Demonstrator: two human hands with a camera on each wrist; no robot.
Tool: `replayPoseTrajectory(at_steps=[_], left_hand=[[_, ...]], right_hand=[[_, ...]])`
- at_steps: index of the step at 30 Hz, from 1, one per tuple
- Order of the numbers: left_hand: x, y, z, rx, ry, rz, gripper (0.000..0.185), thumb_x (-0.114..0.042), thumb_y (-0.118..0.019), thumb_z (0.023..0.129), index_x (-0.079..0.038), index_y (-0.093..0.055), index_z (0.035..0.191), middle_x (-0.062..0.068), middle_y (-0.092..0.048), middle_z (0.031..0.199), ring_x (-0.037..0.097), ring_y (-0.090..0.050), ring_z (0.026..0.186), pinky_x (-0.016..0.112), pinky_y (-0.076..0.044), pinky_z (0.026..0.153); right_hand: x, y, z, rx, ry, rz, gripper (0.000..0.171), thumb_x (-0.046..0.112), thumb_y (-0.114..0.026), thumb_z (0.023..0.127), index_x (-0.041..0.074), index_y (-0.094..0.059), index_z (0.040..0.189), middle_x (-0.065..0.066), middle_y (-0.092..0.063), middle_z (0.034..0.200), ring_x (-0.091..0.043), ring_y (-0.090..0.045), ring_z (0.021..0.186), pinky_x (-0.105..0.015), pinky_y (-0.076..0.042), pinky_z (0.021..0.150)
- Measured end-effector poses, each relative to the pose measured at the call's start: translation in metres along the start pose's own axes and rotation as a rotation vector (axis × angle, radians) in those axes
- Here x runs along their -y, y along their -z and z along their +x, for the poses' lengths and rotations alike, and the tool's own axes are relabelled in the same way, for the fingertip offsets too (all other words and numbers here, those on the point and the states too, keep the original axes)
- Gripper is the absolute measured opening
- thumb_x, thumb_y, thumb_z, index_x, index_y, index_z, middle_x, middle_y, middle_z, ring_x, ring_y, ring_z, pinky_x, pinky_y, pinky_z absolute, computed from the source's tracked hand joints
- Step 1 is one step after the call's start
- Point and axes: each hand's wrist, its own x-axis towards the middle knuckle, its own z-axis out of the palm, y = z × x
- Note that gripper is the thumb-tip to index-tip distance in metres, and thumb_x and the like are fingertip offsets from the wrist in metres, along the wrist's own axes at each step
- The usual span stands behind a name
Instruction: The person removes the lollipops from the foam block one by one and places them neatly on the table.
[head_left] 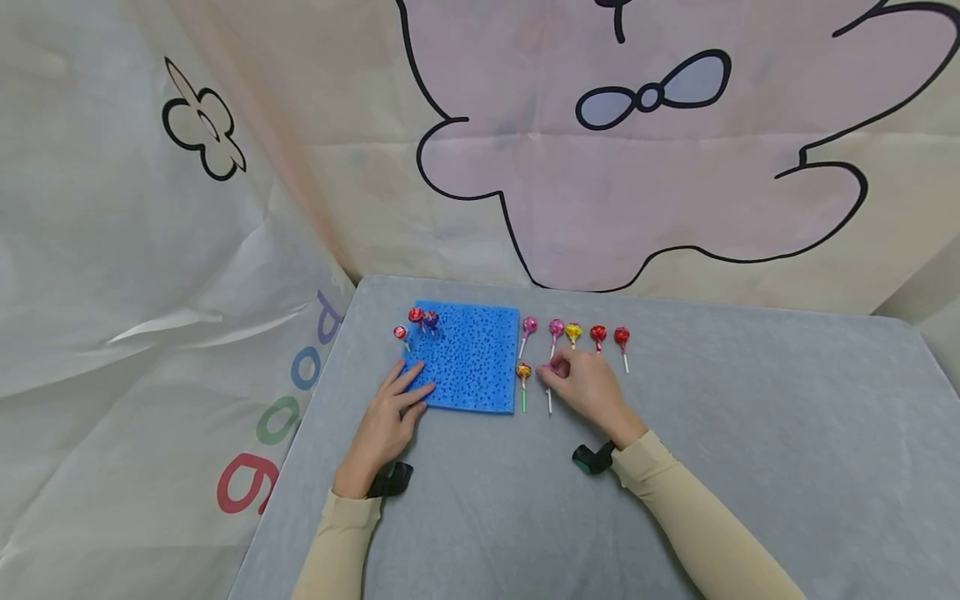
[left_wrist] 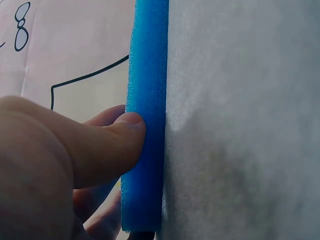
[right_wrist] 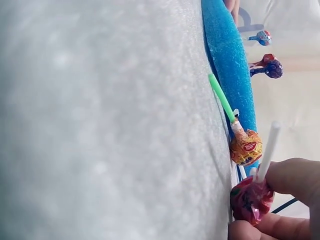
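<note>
A pink-red wrapped lollipop [right_wrist: 251,200] with a white stick is pinched between the thumb and fingers of my right hand [head_left: 588,387], low over the table right of the foam. My left hand [head_left: 382,429] rests on the lower left corner of a blue foam block [head_left: 472,358], fingers spread on top. In the left wrist view the thumb [left_wrist: 112,150] presses the block's side. Three lollipops stand along the block's upper left: a red one [head_left: 416,314], a purple one [head_left: 431,319] and a red-and-white one [head_left: 401,332]. An orange lollipop [head_left: 523,372] with a green stick lies between block and right hand.
Beyond the right hand lies a row of lollipops: two pink ones [head_left: 529,325], a yellow one [head_left: 573,332] and two red ones [head_left: 622,336]. Grey cloth covers the table [head_left: 750,433]. A printed curtain [head_left: 675,200] hangs behind and at the left.
</note>
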Motion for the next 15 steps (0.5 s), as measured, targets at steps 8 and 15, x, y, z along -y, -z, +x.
replayPoseTrajectory(at_steps=[8, 15], left_hand=[[-0.0011, 0.0002, -0.0001, -0.038, -0.033, 0.005, 0.036, -0.001, -0.071, 0.097, -0.007, -0.073, 0.132, 0.014, -0.051, 0.159, 0.044, -0.032, 0.154, 0.063, -0.037, 0.118], [-0.0017, 0.0005, 0.0, -0.029, -0.024, 0.009, 0.035, -0.002, -0.071, 0.097, -0.007, -0.073, 0.132, 0.014, -0.05, 0.159, 0.044, -0.032, 0.155, 0.063, -0.037, 0.118]], right_hand=[[-0.0005, 0.0011, 0.0004, 0.021, -0.002, 0.012, 0.025, 0.032, -0.081, 0.092, 0.008, -0.076, 0.095, 0.001, -0.058, 0.066, -0.015, -0.049, 0.061, -0.027, -0.038, 0.056], [0.0021, 0.0045, -0.0017, 0.03, -0.022, 0.027, 0.026, 0.031, -0.081, 0.092, 0.006, -0.077, 0.098, -0.001, -0.058, 0.066, -0.016, -0.049, 0.062, -0.026, -0.037, 0.056]])
